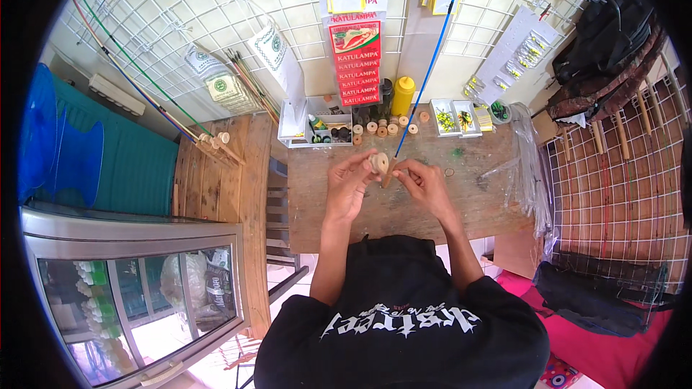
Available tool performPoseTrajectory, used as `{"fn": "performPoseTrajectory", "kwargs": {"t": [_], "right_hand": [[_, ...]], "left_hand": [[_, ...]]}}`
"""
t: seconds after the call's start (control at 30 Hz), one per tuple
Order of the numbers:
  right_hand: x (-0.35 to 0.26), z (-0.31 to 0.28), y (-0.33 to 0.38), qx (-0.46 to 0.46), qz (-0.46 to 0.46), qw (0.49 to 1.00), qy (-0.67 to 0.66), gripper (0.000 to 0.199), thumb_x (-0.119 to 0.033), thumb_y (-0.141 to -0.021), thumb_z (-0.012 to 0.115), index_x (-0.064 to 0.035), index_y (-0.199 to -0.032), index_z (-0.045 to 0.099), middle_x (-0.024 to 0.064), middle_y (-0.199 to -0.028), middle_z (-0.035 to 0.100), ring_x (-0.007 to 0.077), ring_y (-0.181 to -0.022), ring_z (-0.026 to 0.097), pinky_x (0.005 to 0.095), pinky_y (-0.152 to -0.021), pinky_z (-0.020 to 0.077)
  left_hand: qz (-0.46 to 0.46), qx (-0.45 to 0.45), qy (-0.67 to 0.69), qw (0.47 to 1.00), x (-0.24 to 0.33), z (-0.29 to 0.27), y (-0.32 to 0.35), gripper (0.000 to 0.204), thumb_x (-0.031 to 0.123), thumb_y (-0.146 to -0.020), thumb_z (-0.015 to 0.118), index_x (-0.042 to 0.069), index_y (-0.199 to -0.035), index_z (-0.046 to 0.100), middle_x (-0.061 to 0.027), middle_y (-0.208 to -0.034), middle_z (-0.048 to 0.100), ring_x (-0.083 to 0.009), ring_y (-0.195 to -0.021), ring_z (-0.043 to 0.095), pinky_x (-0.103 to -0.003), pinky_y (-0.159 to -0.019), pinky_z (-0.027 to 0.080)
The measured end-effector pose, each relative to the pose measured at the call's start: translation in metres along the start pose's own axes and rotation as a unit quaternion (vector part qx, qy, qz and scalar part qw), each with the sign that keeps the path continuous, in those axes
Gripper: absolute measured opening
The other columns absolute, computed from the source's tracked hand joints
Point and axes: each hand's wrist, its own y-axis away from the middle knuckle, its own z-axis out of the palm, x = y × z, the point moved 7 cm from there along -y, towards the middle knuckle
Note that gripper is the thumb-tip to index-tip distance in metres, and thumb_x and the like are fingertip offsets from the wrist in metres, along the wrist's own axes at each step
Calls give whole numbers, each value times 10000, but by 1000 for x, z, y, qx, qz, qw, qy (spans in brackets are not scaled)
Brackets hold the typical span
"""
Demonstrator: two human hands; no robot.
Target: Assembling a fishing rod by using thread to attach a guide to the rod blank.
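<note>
My left hand point(347, 186) holds a small pale round spool point(379, 163) up over the wooden table point(404, 209). My right hand point(422, 181) pinches the lower end of a thin blue rod point(432, 57) right beside the spool. The rod runs up and away to the top of the picture. Both hands meet above the middle of the table. Whether line runs from the spool to the rod is too small to tell.
Several similar spools point(382, 128) lie at the table's back, beside a white tray of small parts point(324, 130), a yellow bottle point(402, 95) and clear boxes of lures point(454, 119). A wire grid wall point(216, 7) holds rods and packets. A glass cabinet point(144, 295) stands left.
</note>
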Motion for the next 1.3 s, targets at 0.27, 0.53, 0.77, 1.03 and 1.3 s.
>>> {"fn": "performPoseTrajectory", "kwargs": {"t": [0.27, 0.53, 0.77, 1.03, 1.3], "right_hand": [[-9, -19, -17, 40, -39, 994, 99, 136, -181, -863, 649, -68, -935, 668, 167, -643, 616, 265, -565, 636, 343, -510, 457], [-28, -21, -15, 22, -62, 983, 171, 159, -221, -864, 631, -84, -941, 658, 152, -748, 663, 336, -669, 657, 408, -569, 485], [-26, 8, 5, -20, -92, 983, 159, 120, -165, -853, 625, -77, -933, 644, 126, -822, 633, 326, -726, 610, 422, -599, 458], [-16, 8, 3, 10, -171, 973, 156, 143, -60, -797, 655, -49, -939, 641, 114, -882, 591, 311, -934, 523, 419, -809, 444], [-12, -6, -13, 69, -204, 953, 213, 135, -66, -786, 672, -38, -915, 645, 106, -907, 585, 312, -980, 520, 412, -859, 429]], "left_hand": [[62, -43, -191, 979, 14, 25, 21, 324, -49, -790, 693, -47, -1110, 639, -143, -1043, 662, -173, -946, 643, -280, -828, 525], [77, 3, -437, 896, -13, 7, 13, 285, 25, -805, 721, -22, -1081, 667, -113, -1002, 663, -154, -859, 637, -252, -741, 511], [27, 127, -104, 986, -24, -23, 3, 269, 75, -862, 675, -54, -1092, 621, -122, -997, 663, -160, -889, 635, -262, -795, 509], [-7, 44, 2, 999, -24, -18, 6, 227, 46, -894, 610, -45, -1102, 620, -158, -1121, 632, -188, -957, 635, -299, -835, 529], [10, -10, -187, 982, -17, 0, 15, 286, -42, -822, 667, -46, -1107, 643, -131, -1086, 647, -165, -992, 615, -275, -860, 503]]}}
